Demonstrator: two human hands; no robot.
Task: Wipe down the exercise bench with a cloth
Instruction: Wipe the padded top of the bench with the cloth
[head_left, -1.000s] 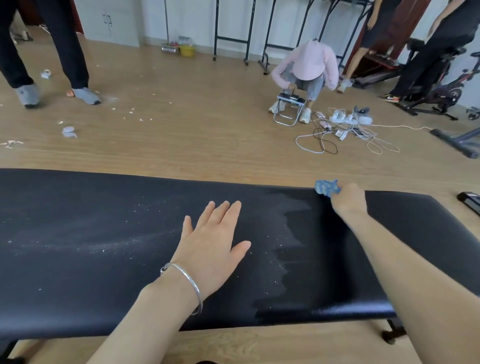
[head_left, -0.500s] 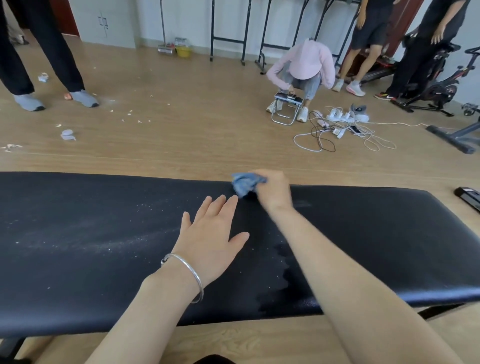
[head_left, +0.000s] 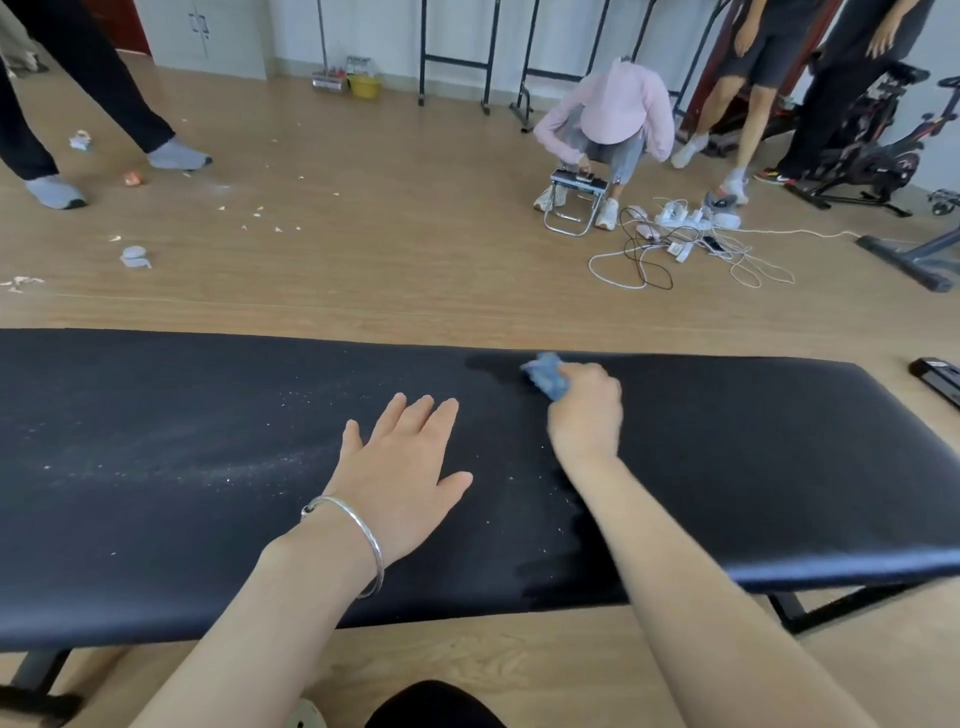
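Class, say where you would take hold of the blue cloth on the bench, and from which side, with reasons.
Grip the bulk of the blue cloth from above and the near side, as the right hand does. It is a crumpled wad on the flat bench, so it can be clasped whole.

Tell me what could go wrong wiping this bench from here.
The cloth is a small wad in the right hand, so strokes could leave strips of the white dust on the bench. The left hand lies flat on the dusty part and might smear it or block the next pass.
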